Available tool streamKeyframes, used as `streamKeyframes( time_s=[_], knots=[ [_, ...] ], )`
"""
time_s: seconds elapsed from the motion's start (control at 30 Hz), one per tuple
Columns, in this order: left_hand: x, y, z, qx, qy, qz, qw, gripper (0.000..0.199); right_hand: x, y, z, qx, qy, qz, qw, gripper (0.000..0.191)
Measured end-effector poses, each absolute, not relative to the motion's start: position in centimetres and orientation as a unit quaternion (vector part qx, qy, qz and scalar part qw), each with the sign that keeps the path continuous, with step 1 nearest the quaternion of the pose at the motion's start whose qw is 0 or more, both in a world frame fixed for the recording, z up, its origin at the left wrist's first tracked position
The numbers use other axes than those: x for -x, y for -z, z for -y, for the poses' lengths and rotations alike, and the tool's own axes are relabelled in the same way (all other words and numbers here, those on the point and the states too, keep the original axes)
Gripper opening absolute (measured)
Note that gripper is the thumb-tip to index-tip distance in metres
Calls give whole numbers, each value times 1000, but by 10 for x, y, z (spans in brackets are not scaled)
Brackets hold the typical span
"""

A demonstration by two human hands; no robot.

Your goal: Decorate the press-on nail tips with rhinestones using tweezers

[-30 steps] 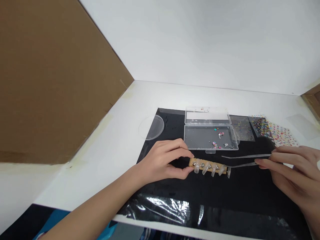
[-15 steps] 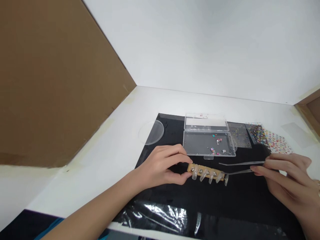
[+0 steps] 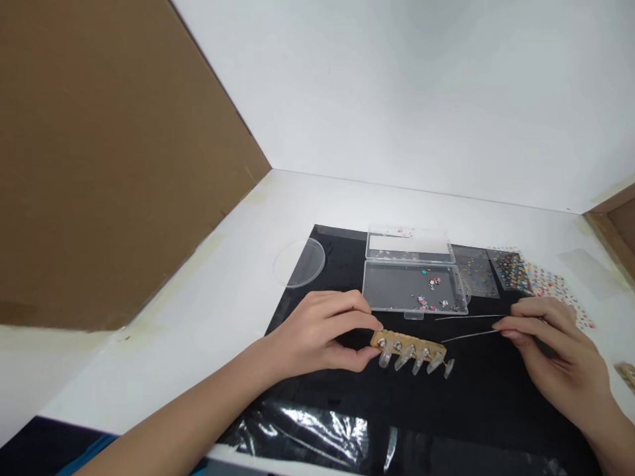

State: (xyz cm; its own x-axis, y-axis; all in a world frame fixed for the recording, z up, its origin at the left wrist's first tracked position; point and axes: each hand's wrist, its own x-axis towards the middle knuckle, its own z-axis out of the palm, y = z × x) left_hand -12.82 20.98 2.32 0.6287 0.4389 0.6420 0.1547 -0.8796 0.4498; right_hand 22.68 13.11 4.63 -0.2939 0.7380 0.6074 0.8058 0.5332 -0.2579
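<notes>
My left hand pinches the left end of a tan nail-tip stand between thumb and fingers. Several clear false nails stick out from metal studs along its near side, tilted at differing angles. In my right hand is a pair of metal tweezers, its two prongs spread apart and pointing left. The lower tip is close to the stand's right end; whether it touches I cannot tell. I see nothing between the tips. Just beyond the stand lies an opened clear plastic case with small coloured charms.
A black mat covers the work surface. Clear sheets with coloured dot stickers lie at the right back, and a round clear disc at the left. Brown panels and a white wall surround the table. Something patterned sits at the right edge.
My right hand has turned and shifted slightly left, bringing the tweezers' angle round. The stand has dropped slightly in view and stays in my left hand.
</notes>
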Motion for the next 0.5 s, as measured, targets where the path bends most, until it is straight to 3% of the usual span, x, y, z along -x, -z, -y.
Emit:
streamKeyframes(
  time_s=[0.5],
  knots=[
    [128,-23,-210,-888,-402,-153,164,13,-225,-49,-129,512,-79,801,300,17]
  ],
)
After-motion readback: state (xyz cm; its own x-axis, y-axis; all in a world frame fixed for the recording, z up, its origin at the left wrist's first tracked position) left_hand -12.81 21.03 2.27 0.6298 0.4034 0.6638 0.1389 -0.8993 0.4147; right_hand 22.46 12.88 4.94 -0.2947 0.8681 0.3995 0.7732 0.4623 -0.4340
